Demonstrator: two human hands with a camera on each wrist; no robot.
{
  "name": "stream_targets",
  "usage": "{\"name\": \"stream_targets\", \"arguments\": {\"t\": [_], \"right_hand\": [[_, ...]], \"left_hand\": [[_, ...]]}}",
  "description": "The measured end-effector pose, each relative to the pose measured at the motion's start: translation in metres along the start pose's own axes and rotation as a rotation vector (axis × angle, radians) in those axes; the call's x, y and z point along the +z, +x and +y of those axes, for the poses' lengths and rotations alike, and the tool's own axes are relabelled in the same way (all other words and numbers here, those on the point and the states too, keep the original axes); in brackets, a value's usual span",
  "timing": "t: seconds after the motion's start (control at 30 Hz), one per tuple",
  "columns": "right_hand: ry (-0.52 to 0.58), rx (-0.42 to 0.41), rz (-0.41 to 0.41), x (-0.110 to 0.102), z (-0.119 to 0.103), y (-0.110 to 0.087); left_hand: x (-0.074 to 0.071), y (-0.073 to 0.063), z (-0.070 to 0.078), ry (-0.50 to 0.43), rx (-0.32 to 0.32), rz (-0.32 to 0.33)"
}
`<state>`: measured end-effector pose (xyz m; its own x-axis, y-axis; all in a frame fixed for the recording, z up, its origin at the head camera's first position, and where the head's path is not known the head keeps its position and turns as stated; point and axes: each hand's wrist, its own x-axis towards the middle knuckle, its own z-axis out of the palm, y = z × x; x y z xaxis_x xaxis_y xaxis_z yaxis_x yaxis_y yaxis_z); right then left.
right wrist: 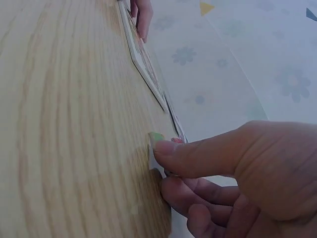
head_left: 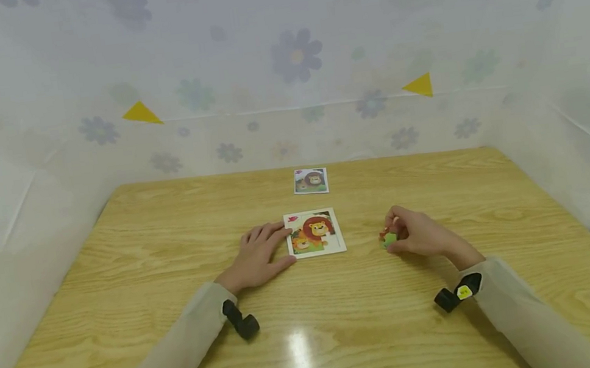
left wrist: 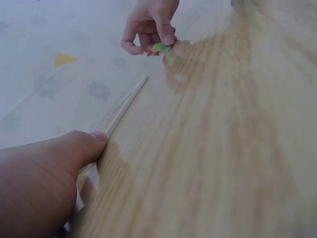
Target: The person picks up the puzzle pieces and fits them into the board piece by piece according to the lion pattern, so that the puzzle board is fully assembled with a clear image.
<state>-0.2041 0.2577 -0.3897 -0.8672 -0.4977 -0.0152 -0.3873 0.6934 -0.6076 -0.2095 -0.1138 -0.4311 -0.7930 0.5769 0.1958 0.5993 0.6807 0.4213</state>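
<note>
A white-framed lion puzzle [head_left: 314, 234] lies flat at the middle of the table, with a bare white gap at its lower right. My left hand [head_left: 259, 254] rests beside it, fingers spread and thumb touching the frame's left edge. To the right of the puzzle, my right hand [head_left: 417, 233] pinches a green and reddish-brown puzzle piece [head_left: 389, 239] between thumb and fingers, close over the wood. In the right wrist view the thumb covers much of the piece [right wrist: 157, 136].
A lion picture card [head_left: 310, 181] lies behind the puzzle near the table's far edge. The wooden table [head_left: 310, 305] meets flowered white curtains [head_left: 297, 55] at the back and sides. Two yellow triangles [head_left: 143, 113] mark the back curtain.
</note>
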Motion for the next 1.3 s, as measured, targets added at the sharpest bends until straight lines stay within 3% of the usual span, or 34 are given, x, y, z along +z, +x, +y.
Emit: {"name": "stream_targets", "arguments": {"t": [0.3, 0.73, 0.97, 1.3], "right_hand": [[0.080, -0.047, 0.136, 0.012, -0.006, 0.017], [0.140, -0.105, 0.212, 0.038, -0.027, 0.044], [0.161, -0.133, 0.200, 0.052, -0.037, 0.062], [0.170, -0.084, 0.168, 0.061, -0.043, 0.068]], "left_hand": [[-0.002, 0.001, 0.001, 0.001, -0.007, -0.005], [0.000, -0.002, 0.001, -0.008, -0.012, -0.007], [-0.002, -0.002, 0.002, -0.010, -0.014, -0.015], [-0.003, 0.000, 0.003, -0.009, -0.017, -0.020]]}}
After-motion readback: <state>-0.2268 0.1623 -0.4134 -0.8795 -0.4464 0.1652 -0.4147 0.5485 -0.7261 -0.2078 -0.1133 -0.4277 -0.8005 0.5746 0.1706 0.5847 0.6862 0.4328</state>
